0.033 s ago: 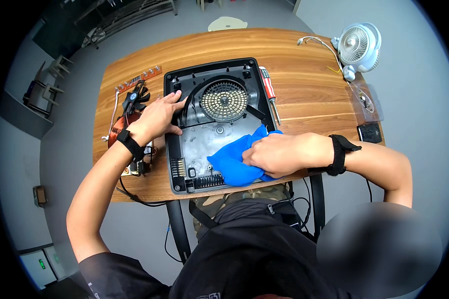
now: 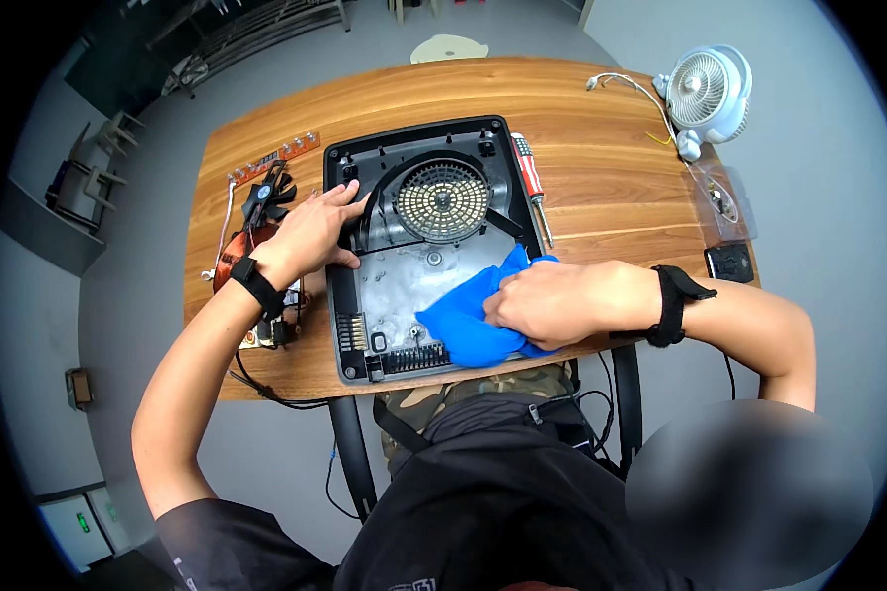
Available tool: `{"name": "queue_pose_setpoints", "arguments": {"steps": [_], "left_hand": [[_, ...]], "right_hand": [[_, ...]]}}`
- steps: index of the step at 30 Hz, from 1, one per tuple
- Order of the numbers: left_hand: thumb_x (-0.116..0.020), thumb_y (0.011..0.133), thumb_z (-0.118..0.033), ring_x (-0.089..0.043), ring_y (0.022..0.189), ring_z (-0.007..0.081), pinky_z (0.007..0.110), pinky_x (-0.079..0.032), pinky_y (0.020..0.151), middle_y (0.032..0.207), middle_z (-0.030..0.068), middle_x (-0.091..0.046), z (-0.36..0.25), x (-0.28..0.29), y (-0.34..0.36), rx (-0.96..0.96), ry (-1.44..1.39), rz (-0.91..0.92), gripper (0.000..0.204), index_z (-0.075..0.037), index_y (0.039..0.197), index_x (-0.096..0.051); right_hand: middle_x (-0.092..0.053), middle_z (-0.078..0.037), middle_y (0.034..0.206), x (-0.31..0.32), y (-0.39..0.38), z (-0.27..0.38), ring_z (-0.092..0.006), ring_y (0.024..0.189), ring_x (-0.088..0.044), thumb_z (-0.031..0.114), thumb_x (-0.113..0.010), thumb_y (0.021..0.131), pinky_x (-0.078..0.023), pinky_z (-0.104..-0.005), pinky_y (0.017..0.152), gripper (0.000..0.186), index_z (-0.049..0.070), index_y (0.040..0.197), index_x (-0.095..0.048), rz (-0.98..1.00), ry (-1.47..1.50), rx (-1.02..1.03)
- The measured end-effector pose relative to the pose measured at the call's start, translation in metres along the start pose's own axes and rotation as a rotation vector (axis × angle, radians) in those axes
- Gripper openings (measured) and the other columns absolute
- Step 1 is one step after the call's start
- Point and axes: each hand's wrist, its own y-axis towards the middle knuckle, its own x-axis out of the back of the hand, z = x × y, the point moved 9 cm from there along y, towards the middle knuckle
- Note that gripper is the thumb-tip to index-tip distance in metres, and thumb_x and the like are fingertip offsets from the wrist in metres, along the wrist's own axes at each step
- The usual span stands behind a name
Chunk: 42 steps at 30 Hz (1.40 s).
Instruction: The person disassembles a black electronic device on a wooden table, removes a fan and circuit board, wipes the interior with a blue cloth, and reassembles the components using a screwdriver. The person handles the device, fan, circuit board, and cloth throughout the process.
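A black appliance housing (image 2: 365,340) lies opened on the wooden table (image 2: 601,197), with a round perforated grille (image 2: 442,201) in its upper half. My left hand (image 2: 310,234) grips the housing's left rim, fingers curled over the inner wall. My right hand (image 2: 552,300) presses a blue cloth (image 2: 458,320) onto the grey inner floor at the housing's lower right corner. Part of the cloth is hidden under this hand. Both wrists wear black bands.
A red-handled screwdriver (image 2: 530,177) lies along the housing's right side. A copper coil (image 2: 229,264), a small black fan (image 2: 263,192) and circuit boards sit to its left. At the table's far right stand a white desk fan (image 2: 705,91), a clear bag (image 2: 724,202) and a small black box (image 2: 729,262).
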Motion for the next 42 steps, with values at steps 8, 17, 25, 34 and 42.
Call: {"name": "queue_pose_setpoints", "arguments": {"steps": [8, 17, 25, 34, 42], "left_hand": [[-0.092, 0.062, -0.029, -0.038, 0.144, 0.0355, 0.042, -0.038, 0.118, 0.160, 0.0166, -0.036, -0.007, 0.008, -0.002, -0.027, -0.040, -0.018, 0.103, -0.015, 0.151, -0.044], [-0.092, 0.063, -0.031, -0.040, 0.143, 0.0350, 0.042, -0.042, 0.114, 0.160, 0.0166, -0.035, -0.009, 0.008, -0.002, -0.050, -0.013, -0.036, 0.098, -0.011, 0.148, -0.048], [-0.090, 0.064, -0.034, -0.043, 0.141, 0.0343, 0.042, -0.044, 0.113, 0.160, 0.0144, -0.035, -0.008, 0.008, -0.003, -0.050, 0.018, -0.056, 0.096, -0.013, 0.147, -0.048], [-0.082, 0.075, -0.025, -0.049, 0.137, 0.0328, 0.042, -0.046, 0.110, 0.158, 0.0152, -0.040, -0.003, 0.004, -0.003, -0.008, 0.028, -0.068, 0.075, -0.012, 0.143, -0.054], [-0.078, 0.075, -0.014, -0.060, 0.123, 0.0361, 0.043, -0.051, 0.103, 0.154, 0.0175, -0.044, -0.008, 0.010, -0.003, -0.090, 0.108, -0.108, 0.071, -0.011, 0.142, -0.055]], "right_hand": [[-0.070, 0.002, 0.101, 0.013, -0.006, -0.008, -0.0213, 0.104, -0.061, 0.022, -0.066, 0.083, -0.047, -0.0363, 0.084, 0.013, 0.015, 0.081, -0.076, 0.036, -0.624, -0.067], [-0.071, 0.002, 0.101, 0.038, 0.005, -0.026, -0.0197, 0.102, -0.061, 0.024, -0.068, 0.083, -0.045, -0.0351, 0.083, 0.012, 0.016, 0.083, -0.076, -0.195, -0.750, 0.030], [-0.071, -0.001, 0.099, 0.007, 0.005, -0.024, -0.0202, 0.106, -0.060, 0.021, -0.073, 0.078, -0.046, -0.0343, 0.086, 0.015, 0.012, 0.089, -0.076, -0.040, -0.624, -0.007], [-0.068, -0.014, 0.092, 0.084, 0.045, 0.005, -0.0354, 0.096, -0.068, 0.009, -0.067, 0.073, -0.057, -0.0462, 0.079, 0.022, 0.001, 0.093, -0.067, -0.175, -0.190, -0.071], [-0.064, -0.011, 0.108, 0.041, 0.130, 0.035, -0.0298, 0.104, -0.063, 0.015, -0.074, 0.073, -0.055, -0.0430, 0.083, 0.030, 0.003, 0.100, -0.068, -0.278, -0.374, 0.175]]}}
